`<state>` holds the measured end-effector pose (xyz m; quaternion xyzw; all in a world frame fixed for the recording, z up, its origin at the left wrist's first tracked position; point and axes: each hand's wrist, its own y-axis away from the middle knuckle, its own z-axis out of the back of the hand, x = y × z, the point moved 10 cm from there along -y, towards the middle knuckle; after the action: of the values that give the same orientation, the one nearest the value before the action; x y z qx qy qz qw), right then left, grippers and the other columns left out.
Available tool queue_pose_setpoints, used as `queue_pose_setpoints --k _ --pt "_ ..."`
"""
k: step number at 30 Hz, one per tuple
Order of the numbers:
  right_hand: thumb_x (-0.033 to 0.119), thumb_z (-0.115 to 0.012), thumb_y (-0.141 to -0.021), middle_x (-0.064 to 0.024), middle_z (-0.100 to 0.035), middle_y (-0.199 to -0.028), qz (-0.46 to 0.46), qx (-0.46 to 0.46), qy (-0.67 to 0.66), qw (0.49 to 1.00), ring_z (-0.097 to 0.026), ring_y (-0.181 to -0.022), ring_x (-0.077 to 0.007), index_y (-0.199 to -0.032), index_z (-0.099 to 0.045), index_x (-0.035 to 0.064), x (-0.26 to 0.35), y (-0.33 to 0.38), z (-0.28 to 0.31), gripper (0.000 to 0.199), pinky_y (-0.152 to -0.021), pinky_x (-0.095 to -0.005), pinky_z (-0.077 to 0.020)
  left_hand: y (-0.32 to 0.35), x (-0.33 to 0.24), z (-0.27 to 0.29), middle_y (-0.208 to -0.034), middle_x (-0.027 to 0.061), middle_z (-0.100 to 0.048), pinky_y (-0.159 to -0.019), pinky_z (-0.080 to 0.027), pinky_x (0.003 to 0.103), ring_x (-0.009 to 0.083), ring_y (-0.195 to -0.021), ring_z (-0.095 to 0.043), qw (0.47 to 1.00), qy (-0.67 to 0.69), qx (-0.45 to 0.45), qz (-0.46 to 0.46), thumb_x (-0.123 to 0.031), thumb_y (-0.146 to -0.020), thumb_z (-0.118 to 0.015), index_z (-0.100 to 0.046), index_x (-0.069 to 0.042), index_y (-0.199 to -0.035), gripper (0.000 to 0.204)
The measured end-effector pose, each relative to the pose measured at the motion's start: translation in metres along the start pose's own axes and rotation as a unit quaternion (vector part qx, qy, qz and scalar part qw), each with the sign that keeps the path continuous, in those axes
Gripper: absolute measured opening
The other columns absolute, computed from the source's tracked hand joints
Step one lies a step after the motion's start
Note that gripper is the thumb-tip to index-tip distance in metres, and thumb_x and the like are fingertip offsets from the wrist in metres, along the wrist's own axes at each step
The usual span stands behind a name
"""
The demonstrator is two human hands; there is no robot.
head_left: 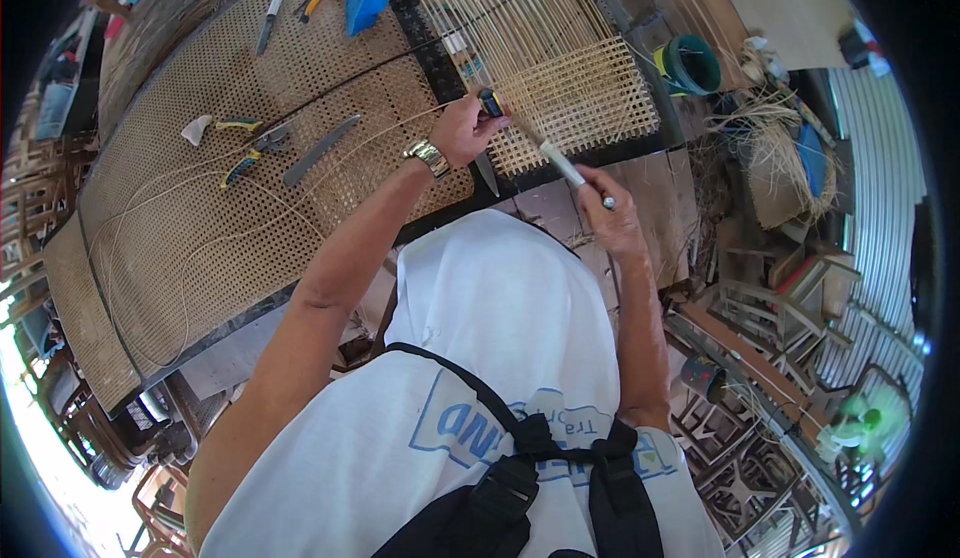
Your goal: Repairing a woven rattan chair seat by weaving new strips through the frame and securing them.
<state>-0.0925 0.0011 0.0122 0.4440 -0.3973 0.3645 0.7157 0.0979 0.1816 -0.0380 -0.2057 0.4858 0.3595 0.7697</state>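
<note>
My left hand (pixel 468 132), with a metal watch on its wrist, is closed around a short black-and-yellow tool handle (pixel 490 104) at the near left corner of an open strip weave (pixel 575 98). My right hand (pixel 612 216) grips a white-handled tool (pixel 562 163). Its greyish far end is blurred and reaches close to my left fingers, so I cannot tell its kind. A pointed metal blade (pixel 487 174) shows just below my left hand; whether it belongs to the held handle is unclear. Long pale strips run away from the woven part, across the dark frame (pixel 425 53).
Left of my hands, finished cane webbing (pixel 180 158) carries a curved blade (pixel 320 151), pliers (pixel 255 158), a knife (pixel 271 18) and a blue scrap (pixel 366 9). A loose cane strand loops over it. A green bucket (pixel 690 66) stands right, near fibre scraps (pixel 785 148) and wooden frames (pixel 790 288).
</note>
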Motion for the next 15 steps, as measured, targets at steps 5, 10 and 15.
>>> queue_pose_setpoints --k 5,10,15 --pt "0.015 -0.059 -0.098 0.0001 -0.059 -0.080 0.011 -0.044 0.001 0.999 -0.052 -0.073 -0.0071 -0.125 -0.065 0.0003 0.010 0.001 0.013 0.031 -0.065 -0.0245 -0.0450 0.002 -0.007 0.024 -0.094 0.0100 -0.075 -0.075 -0.057 0.032 0.0200 -0.085 -0.074 0.994 0.065 -0.081 -0.033 -0.025 -0.094 -0.071 -0.058 -0.010 -0.119 0.032" --pt "0.015 -0.059 -0.099 0.0004 -0.060 -0.079 0.010 0.015 0.022 1.000 -0.053 -0.072 -0.0069 -0.125 -0.065 0.0007 0.009 -0.005 0.005 0.031 -0.063 -0.0238 -0.0440 0.004 -0.002 0.018 -0.095 0.0086 -0.075 -0.076 -0.058 0.033 0.0215 -0.085 -0.074 0.998 0.026 -0.061 -0.003 -0.025 -0.094 -0.072 -0.058 -0.008 -0.118 0.033" --pt "0.018 -0.059 -0.101 0.0045 -0.056 -0.078 0.023 -0.019 -0.012 0.999 -0.044 -0.064 -0.0013 -0.129 -0.065 0.0034 0.005 0.008 0.022 0.032 -0.055 -0.0186 -0.0353 0.016 -0.014 0.009 -0.094 0.0091 -0.074 -0.073 -0.057 0.034 0.0218 -0.084 -0.074 0.995 0.064 -0.063 -0.043 -0.023 -0.094 -0.071 -0.056 -0.006 -0.115 0.031"
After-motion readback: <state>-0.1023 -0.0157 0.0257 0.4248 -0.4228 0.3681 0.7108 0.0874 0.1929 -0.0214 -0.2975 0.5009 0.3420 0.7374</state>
